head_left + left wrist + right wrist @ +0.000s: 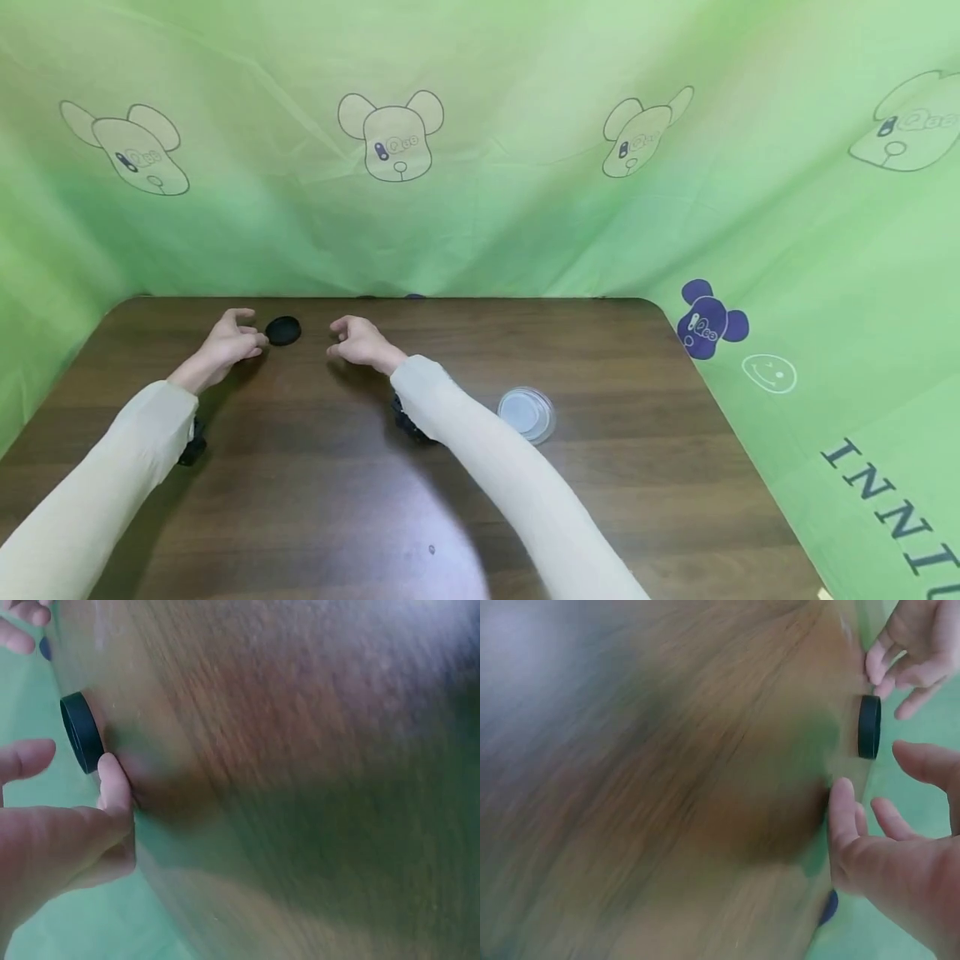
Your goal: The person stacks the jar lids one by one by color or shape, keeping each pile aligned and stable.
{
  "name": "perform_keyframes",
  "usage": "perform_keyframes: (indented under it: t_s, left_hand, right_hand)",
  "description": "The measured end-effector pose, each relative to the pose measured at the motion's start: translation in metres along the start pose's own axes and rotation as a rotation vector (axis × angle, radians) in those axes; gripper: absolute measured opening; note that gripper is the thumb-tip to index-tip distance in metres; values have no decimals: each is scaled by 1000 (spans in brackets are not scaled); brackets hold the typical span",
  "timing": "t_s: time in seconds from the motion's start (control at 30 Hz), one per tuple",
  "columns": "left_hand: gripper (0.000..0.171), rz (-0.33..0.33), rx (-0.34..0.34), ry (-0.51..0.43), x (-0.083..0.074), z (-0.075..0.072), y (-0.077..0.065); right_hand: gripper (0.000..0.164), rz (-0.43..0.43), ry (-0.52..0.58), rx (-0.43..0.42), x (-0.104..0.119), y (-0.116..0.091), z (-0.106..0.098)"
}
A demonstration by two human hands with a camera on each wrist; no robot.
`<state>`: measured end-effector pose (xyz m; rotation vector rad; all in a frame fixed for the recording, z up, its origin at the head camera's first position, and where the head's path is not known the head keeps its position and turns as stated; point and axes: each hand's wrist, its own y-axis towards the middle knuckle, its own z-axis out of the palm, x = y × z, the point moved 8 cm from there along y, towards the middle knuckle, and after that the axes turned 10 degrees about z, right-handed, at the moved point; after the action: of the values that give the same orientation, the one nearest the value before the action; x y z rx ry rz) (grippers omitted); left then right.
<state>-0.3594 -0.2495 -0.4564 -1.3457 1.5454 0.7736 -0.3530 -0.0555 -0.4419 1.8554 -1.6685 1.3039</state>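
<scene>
A shallow black round lid (282, 331) lies near the table's far edge, between the two hands. My left hand (228, 340) is just left of it, thumb and fingers spread apart. In the left wrist view a fingertip of that hand comes right up to the black lid (84, 733); whether it touches, I cannot tell. My right hand (360, 342) hovers a short way to the right, fingers loosely bent around nothing. The right wrist view has a gap between the right hand (889, 847) and the lid (868, 727).
A clear round plastic container (527, 414) sits on the brown wooden table (645, 500), beside the right forearm, whose sleeve partly covers it. Green printed cloth (510, 225) hangs behind the table and along its sides. Black wrist devices sit under both forearms.
</scene>
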Motion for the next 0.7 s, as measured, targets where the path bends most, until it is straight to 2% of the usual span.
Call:
perform_keyframes:
  t_s: [0.17,0.33,0.53,0.7]
  left_hand:
    - [73,30,26,45,-2,-3,0]
    - [77,51,78,63,-3,0,3]
    - [78,70,79,45,0,4,4]
    - [79,71,91,78,-2,4,6]
  right_hand:
    - [45,2,43,-21,7,13,9]
    - [48,-3,-17,-27,14,24,11]
    - [49,-8,-49,-23,19,31,17]
    - [50,-27,-43,-38,22,33,20]
